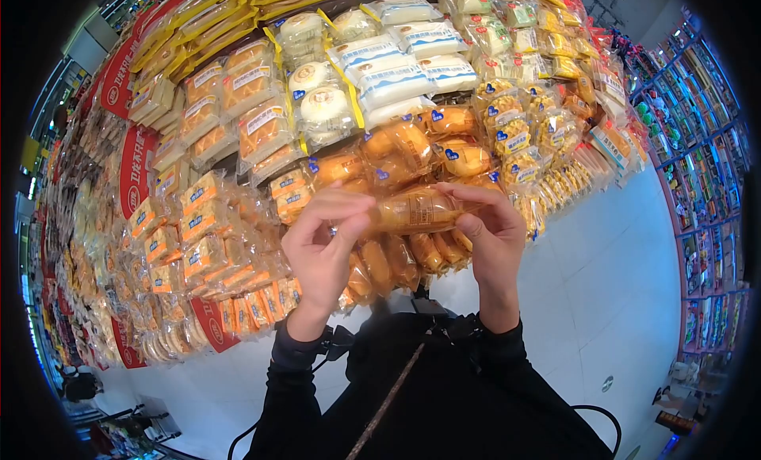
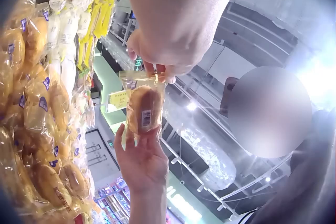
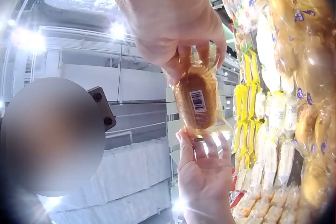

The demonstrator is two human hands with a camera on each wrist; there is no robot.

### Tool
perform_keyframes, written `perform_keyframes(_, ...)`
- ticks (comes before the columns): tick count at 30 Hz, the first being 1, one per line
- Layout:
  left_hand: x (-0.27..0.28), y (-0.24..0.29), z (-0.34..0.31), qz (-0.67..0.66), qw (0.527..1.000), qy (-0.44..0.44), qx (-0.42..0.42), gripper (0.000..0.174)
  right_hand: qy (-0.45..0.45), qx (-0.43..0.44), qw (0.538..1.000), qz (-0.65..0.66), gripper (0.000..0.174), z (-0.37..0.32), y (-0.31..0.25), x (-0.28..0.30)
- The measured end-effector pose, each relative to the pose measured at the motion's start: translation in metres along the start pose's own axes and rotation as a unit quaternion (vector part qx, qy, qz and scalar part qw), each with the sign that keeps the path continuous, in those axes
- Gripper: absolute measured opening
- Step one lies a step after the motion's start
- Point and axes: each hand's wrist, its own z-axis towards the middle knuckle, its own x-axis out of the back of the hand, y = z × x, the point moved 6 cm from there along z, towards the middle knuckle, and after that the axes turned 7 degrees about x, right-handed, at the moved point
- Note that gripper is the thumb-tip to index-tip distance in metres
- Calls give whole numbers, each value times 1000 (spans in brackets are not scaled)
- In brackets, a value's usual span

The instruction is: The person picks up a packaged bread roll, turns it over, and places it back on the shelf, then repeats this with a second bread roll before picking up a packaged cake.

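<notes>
A clear-wrapped golden bread roll (image 1: 414, 210) is held level between my two hands in front of a shop display. My left hand (image 1: 323, 239) pinches its left end with thumb and fingertips. My right hand (image 1: 490, 226) grips the right end, fingers curled over the wrapper. The left wrist view shows the bread roll (image 2: 144, 109) with a barcode label, my left hand (image 2: 157, 35) above it and my right hand (image 2: 139, 158) below. In the right wrist view the bread roll (image 3: 198, 98) hangs from my right hand (image 3: 178, 35), with my left hand (image 3: 206, 174) at its lower end.
A slanted display (image 1: 238, 143) packed with wrapped breads and cakes fills the space ahead: orange rolls (image 1: 396, 147) behind my hands, white buns (image 1: 396, 75) above, yellow packs (image 1: 198, 12) at the top. White floor (image 1: 602, 285) lies to the right, with stocked shelves (image 1: 705, 166) beyond.
</notes>
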Motion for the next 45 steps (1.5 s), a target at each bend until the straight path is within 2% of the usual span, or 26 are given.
perform_keyframes(6, 1, -17, 1, -53, 995, -8, 82, 2, 43, -83, 995, -34, 17, -8, 13, 10)
perform_keyframes(10, 1, -23, -1, -85, 990, -21, 111, 4, 62, -86, 994, 5, 16, -8, 14, 5)
perform_keyframes(12, 3, -27, -2, -89, 985, -31, 142, 8, 69, -96, 993, 10, 16, -8, 18, 5)
perform_keyframes(15, -1, -23, 1, -112, 979, -2, 171, 21, 92, -51, 994, -29, 15, -3, 15, 6)
perform_keyframes(17, -2, -25, -3, -75, 985, -16, 154, 31, 143, -36, 987, -68, 13, -4, 7, 7)
perform_keyframes(18, -2, -25, -6, -58, 987, -24, 147, 36, 131, 13, 984, -116, 14, -2, 1, 6)
perform_keyframes(19, -8, -27, -10, -94, 976, -63, 188, 39, 123, 62, 977, -165, 14, -1, -5, 5)
perform_keyframes(21, -19, -31, -21, -166, 938, -142, 267, 45, 25, 238, 920, -310, 17, -4, -13, -8)
perform_keyframes(22, -23, -30, -21, -241, 924, -141, 262, 49, -28, 263, 891, -369, 20, -7, -14, -15)
perform_keyframes(25, -20, -24, -16, -302, 914, -97, 252, 49, -160, 312, 813, -466, 25, -14, -15, -43)
perform_keyframes(28, -9, -36, -12, -288, 927, -16, 240, 51, -247, 256, 826, -438, 31, -14, -10, -55)
perform_keyframes(32, -1, -53, -13, -255, 930, 13, 264, 52, -243, 211, 873, -366, 34, -14, -6, -49)
perform_keyframes(35, 1, -59, -16, -261, 924, 18, 277, 50, -136, 173, 930, -293, 33, -16, -2, -32)
perform_keyframes(38, 2, -63, -21, -262, 922, 25, 286, 47, -20, 112, 962, -247, 32, -14, 3, -17)
perform_keyframes(41, -1, -55, -23, -274, 921, 11, 276, 46, 10, 31, 980, -198, 31, -11, 15, -20)
perform_keyframes(42, -2, -52, -23, -273, 923, 4, 273, 45, -14, 50, 965, -257, 33, -9, 13, -21)
perform_keyframes(45, -1, -56, -29, -271, 924, -16, 270, 44, -22, -47, 988, -144, 39, -13, 25, -25)
